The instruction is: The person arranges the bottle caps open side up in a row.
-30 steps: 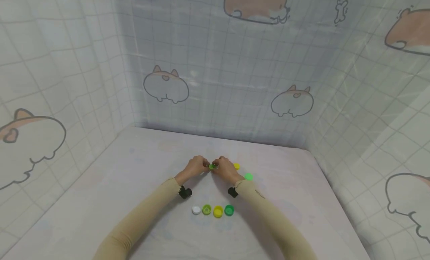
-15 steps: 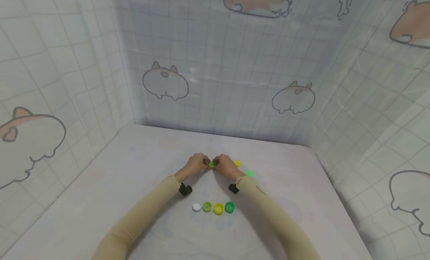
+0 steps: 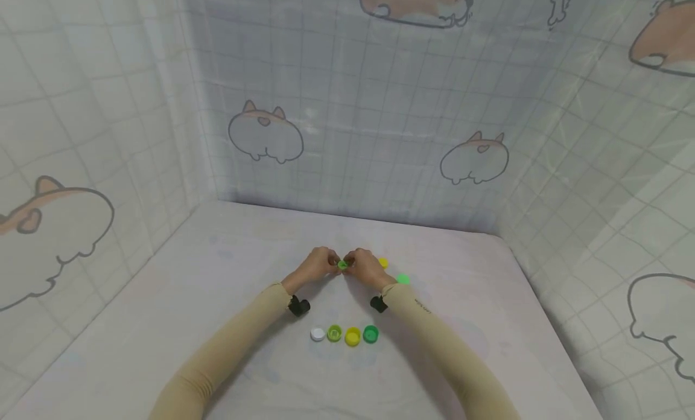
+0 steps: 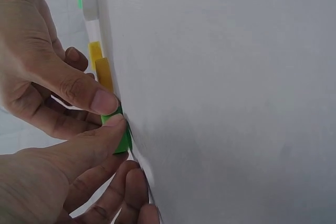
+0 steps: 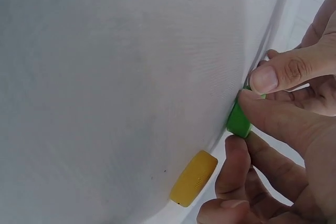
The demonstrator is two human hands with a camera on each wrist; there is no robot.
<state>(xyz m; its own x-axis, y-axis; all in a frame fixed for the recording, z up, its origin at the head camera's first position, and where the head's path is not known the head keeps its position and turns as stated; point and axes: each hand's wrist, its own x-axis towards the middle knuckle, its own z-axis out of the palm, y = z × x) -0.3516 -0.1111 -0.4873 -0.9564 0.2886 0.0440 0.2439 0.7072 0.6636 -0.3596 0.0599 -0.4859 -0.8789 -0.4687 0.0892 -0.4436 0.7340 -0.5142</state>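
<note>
Close over the far middle of the table, a small green bottle cap is between my two hands. My left hand pinches its left side with thumb and fingers. From the opposite side my right hand has its thumb and fingertips on the same cap. In the left wrist view the green cap is partly covered by both thumbs. The right wrist view gives the cap edge-on, with a yellow cap beside my right fingers.
Nearer me lies a row: a white cap, a lime green cap, a yellow cap and a dark green cap. A light green cap sits beside my right wrist. Patterned cloth walls enclose the table.
Both hands stay in place around the green cap, with only small finger shifts. The head view has tilted slightly; the other caps have not moved.
</note>
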